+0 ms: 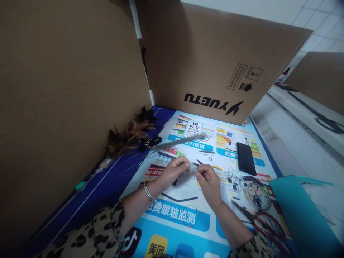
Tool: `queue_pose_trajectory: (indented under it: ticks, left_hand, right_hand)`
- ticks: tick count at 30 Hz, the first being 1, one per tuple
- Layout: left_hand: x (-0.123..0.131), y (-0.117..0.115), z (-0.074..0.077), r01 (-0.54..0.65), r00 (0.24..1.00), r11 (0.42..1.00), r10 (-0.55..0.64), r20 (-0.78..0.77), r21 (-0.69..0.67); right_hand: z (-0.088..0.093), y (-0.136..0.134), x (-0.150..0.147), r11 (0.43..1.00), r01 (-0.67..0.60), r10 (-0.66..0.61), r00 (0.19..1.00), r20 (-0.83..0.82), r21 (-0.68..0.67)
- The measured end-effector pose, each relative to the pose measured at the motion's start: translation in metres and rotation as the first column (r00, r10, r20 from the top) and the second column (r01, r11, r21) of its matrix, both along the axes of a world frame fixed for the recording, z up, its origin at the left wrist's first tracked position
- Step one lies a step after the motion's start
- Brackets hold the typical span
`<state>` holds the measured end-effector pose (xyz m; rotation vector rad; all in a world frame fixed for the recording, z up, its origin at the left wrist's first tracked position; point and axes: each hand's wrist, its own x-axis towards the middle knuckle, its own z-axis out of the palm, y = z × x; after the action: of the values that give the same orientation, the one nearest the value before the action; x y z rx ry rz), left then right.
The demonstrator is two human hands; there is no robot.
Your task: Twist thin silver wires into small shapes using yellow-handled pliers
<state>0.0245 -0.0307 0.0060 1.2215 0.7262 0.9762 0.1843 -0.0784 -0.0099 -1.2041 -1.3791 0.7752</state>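
Observation:
My left hand [174,170] and my right hand [208,179] meet above the printed poster [172,218] on the table. Both pinch a small, thin, pale piece [191,171] between their fingertips; it looks like fine wire or clear beadwork, too small to name. A silver bangle [148,193] sits on my left wrist. Both sleeves have a leopard pattern. Just beyond the fingers lie small dark pliers [199,162] and a bundle of thin metal wires [180,141].
A black phone [245,158] lies to the right, with red-handled scissors [264,222] and a teal folder [303,215] nearer me. A wire ring [190,216] rests on the poster. A feather duster [126,138] lies at left. Cardboard walls [215,61] enclose the back and left.

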Motion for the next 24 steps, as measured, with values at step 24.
queue_pose_trajectory:
  ticks: [24]
  left_hand:
    - [0.0, -0.003, 0.004, -0.05, 0.999, 0.994, 0.05, 0.006, 0.095]
  right_hand:
    - [0.008, 0.0, 0.002, 0.931, -0.269, 0.237, 0.959, -0.153, -0.247]
